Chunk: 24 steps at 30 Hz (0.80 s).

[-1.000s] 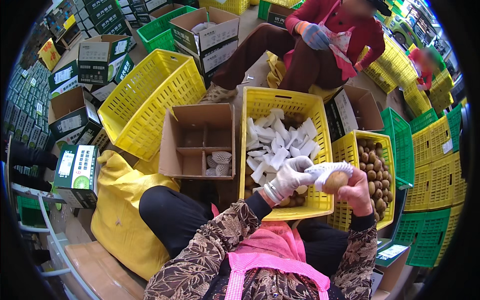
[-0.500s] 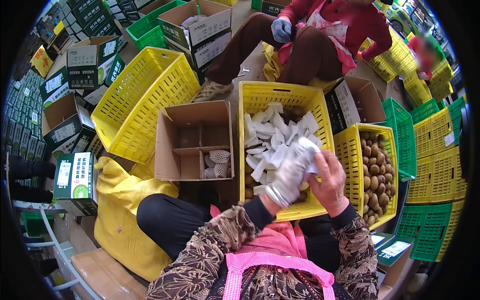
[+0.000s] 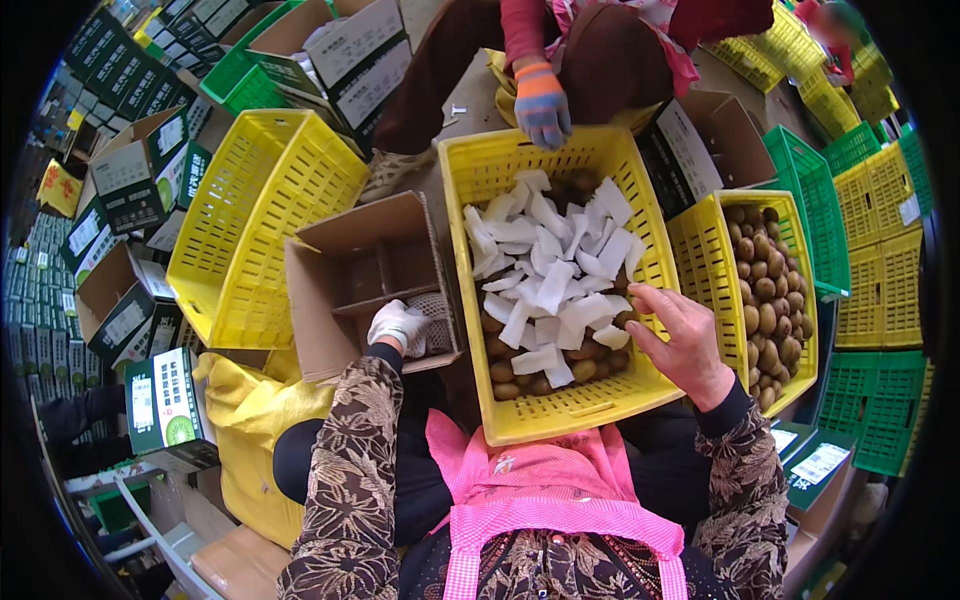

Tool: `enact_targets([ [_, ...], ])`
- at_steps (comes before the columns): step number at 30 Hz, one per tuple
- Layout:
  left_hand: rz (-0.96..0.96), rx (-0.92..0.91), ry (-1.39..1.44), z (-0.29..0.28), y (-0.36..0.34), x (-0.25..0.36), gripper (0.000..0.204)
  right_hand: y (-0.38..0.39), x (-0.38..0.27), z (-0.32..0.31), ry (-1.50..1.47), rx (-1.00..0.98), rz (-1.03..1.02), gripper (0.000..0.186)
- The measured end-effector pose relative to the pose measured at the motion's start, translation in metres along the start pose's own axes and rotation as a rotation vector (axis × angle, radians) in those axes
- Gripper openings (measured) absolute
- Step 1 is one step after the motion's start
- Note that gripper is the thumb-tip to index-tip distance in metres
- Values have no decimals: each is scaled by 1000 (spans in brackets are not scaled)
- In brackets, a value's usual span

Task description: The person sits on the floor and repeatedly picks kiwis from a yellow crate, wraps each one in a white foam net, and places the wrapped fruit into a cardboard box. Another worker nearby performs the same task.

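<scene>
My gloved left hand is down in a divided cardboard box, its fingers curled on a white net-wrapped kiwifruit beside other wrapped fruit. My bare right hand is open over the right side of a large yellow crate, with fingers spread beside loose kiwifruit and white foam sheets heaped on them.
A co-worker's gloved hand hangs over the crate's far rim. A yellow crate of kiwifruit stands at right, near green crates. An empty yellow crate, stacked cartons and a yellow sack lie to the left.
My left hand has moved left and down from over the large crate into the box with a wrapped fruit. My right hand has let go of it. The co-worker's hand has come down toward the crate.
</scene>
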<state>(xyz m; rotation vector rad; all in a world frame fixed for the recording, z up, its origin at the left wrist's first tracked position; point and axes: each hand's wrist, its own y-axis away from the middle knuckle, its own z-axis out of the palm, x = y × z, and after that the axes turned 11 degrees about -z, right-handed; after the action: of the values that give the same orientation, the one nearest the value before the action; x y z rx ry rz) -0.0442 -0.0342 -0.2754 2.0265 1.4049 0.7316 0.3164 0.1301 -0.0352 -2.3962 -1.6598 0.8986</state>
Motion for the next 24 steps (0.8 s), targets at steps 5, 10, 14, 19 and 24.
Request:
enact_targets([
  [5, 9, 145, -497, -5, 29, 22, 48, 3, 8, 1, 19, -54, -10, 34],
  [10, 184, -215, -918, -20, 23, 36, 32, 19, 31, 18, -26, -234, 79, 26],
  [14, 137, -185, -932, 8, -6, 20, 43, 31, 46, 30, -45, -441, 180, 27],
  [19, 343, -13, -1030, 12, 9, 32, 56, 39, 49, 32, -14, -452, 171, 29],
  [24, 387, -130, -648, 34, -37, -22, 44, 27, 46, 36, -48, -515, 112, 29],
])
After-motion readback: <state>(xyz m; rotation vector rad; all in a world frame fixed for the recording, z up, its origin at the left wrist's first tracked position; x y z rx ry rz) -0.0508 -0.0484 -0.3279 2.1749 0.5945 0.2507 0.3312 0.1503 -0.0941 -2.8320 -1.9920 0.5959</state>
